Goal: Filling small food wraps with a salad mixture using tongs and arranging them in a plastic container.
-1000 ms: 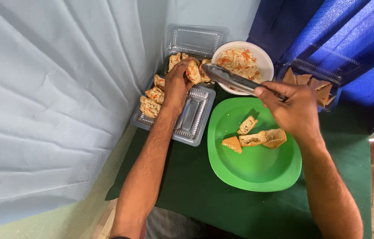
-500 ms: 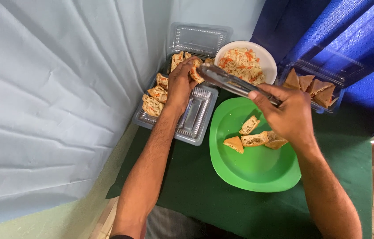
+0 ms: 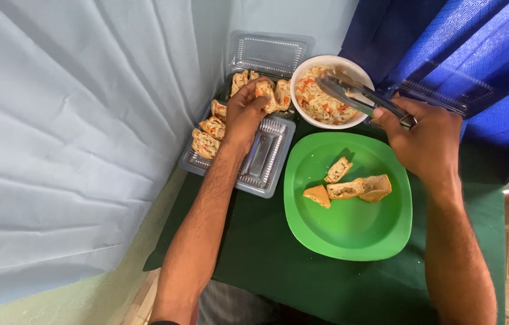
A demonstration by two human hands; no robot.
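My left hand [image 3: 244, 114] reaches into a clear plastic tray [image 3: 269, 162] and pinches a rolled snack piece [image 3: 264, 91] at its far end. More roll pieces [image 3: 208, 133] lie along the tray's left side. My right hand [image 3: 428, 139] grips metal tongs [image 3: 353, 95] whose tips rest over a white bowl [image 3: 307, 117] of shredded orange-flecked filling [image 3: 320, 101]. Between my arms sits a green plate [image 3: 350, 229] holding several fried pastry pieces [image 3: 353, 186].
A pale blue cloth [image 3: 80, 120] hangs along the left. The tray's clear lid [image 3: 269, 54] leans open at the back. Dark blue fabric [image 3: 447, 42] fills the upper right, a second clear container's edge [image 3: 441, 99] showing behind my right hand. A dark green table cover [image 3: 266, 253] lies beneath.
My right hand shifted right and lifted the tongs' tips from over the tray to over the white bowl. My left hand moved farther up the tray and closed on a roll piece.
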